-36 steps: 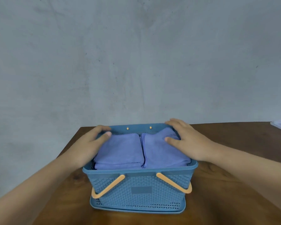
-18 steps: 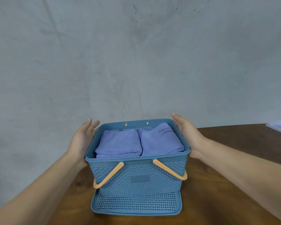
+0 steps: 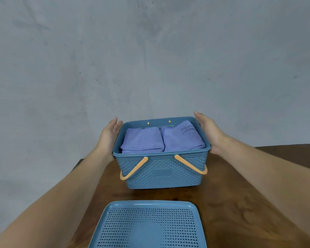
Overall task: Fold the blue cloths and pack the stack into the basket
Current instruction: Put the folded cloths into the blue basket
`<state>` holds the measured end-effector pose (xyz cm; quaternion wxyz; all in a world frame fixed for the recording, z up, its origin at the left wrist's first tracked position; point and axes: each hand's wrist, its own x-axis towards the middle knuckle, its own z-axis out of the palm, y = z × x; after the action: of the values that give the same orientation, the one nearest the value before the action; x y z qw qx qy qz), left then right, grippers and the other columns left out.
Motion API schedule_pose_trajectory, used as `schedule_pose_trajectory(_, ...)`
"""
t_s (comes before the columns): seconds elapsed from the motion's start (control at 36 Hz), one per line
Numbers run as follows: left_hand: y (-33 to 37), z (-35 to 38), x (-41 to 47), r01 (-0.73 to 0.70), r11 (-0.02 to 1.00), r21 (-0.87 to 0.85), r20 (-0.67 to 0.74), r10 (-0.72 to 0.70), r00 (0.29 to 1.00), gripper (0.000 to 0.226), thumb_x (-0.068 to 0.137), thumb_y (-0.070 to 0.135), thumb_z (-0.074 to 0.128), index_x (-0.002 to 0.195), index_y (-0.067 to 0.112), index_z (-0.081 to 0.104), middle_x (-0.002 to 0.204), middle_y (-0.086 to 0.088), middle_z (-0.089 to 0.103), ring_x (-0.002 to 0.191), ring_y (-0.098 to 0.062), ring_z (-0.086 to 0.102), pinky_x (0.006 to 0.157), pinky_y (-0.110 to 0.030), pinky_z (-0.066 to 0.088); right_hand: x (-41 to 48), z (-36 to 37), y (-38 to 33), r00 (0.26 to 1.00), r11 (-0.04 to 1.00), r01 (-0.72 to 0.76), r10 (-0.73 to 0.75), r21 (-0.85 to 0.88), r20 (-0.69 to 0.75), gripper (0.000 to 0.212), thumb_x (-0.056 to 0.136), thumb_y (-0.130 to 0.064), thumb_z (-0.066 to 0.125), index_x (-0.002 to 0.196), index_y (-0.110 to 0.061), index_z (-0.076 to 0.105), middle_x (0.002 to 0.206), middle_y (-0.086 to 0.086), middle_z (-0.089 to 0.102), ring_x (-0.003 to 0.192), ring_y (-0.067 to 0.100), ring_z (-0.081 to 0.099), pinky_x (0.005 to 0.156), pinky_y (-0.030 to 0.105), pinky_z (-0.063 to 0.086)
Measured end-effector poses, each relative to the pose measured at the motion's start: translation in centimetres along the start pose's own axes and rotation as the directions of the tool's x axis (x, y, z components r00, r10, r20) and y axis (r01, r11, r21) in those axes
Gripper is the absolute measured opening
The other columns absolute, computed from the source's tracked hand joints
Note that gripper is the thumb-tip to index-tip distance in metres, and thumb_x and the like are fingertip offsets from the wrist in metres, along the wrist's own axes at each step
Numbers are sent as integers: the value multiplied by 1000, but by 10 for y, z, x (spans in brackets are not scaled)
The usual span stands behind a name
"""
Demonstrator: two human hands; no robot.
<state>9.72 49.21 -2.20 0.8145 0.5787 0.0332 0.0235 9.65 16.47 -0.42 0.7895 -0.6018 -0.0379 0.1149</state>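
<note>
Blue perforated basket (image 3: 161, 174) clamped between both palms. The left hand (image 3: 108, 138) is flat on its left wall and the right hand (image 3: 208, 133) flat on its right wall, fingers straight, nothing gripped. Two stacks of folded blue cloths (image 3: 142, 141) sit side by side inside. Orange handles (image 3: 133, 168) hang down the front. A blue perforated lid (image 3: 149, 224) lies on the wooden table (image 3: 240, 203), near side, apart from the basket. Can't tell if the basket base touches the table.

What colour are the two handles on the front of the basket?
Orange handles, on a blue basket; the head view shows them clearly.
</note>
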Motion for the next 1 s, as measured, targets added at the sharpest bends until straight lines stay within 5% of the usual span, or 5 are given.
schedule_pose_trajectory(0.33, -38, -21, -22, 48, 988, 149, -39, -43, 998, 58, 111, 50, 43, 160, 20, 40, 147, 4, 58, 133, -21, 59, 120, -48, 40, -13, -21, 26, 993, 991, -70, 59, -110, -103, 36, 112, -48, 37, 95, -31, 63, 87, -13, 76, 92, 9, 67, 82, 30, 51)
schedule_pose_trajectory(0.47, -47, -52, -62, 64, 944, 322, -103, -32, 994, 59, 110, 51, 43, 158, 17, 44, 158, -4, 51, 144, -25, 49, 120, -55, 39, -47, -30, 41, 982, 970, -114, 79, -213, -170, 35, 110, -57, 33, 113, -39, 63, 134, -12, 64, 119, 13, 59, 111, 49, 43)
schedule_pose_trajectory(0.75, -97, -91, -167, 394, 477, 786, -406, -82, 910, 67, 106, 57, 46, 147, 4, 54, 129, -10, 67, 116, -31, 64, 92, -42, 55, -132, -36, 121, 877, 812, -474, 403, -340, -262, 90, 96, -82, 36, 147, -9, 50, 132, 19, 61, 119, 38, 61, 96, 56, 56)
schedule_pose_trajectory(0.86, -107, -82, -205, 472, 532, 703, -390, -267, 882, 55, 101, 54, 55, 120, 6, 72, 84, -6, 77, 78, -25, 75, 72, -35, 60, -158, -15, 140, 848, 788, -528, 506, -317, -157, 95, 98, -79, 39, 158, -5, 38, 148, 24, 53, 134, 44, 54, 101, 62, 53)
schedule_pose_trajectory(1.0, -73, -71, -237, 407, 625, 666, -388, -176, 905, 33, 106, 43, 56, 115, 16, 71, 101, -9, 79, 99, -27, 75, 89, -49, 63, -173, -3, 107, 884, 826, -466, 452, -318, -122, 90, 100, -71, 46, 155, 0, 40, 147, 22, 53, 132, 45, 54, 98, 64, 55)
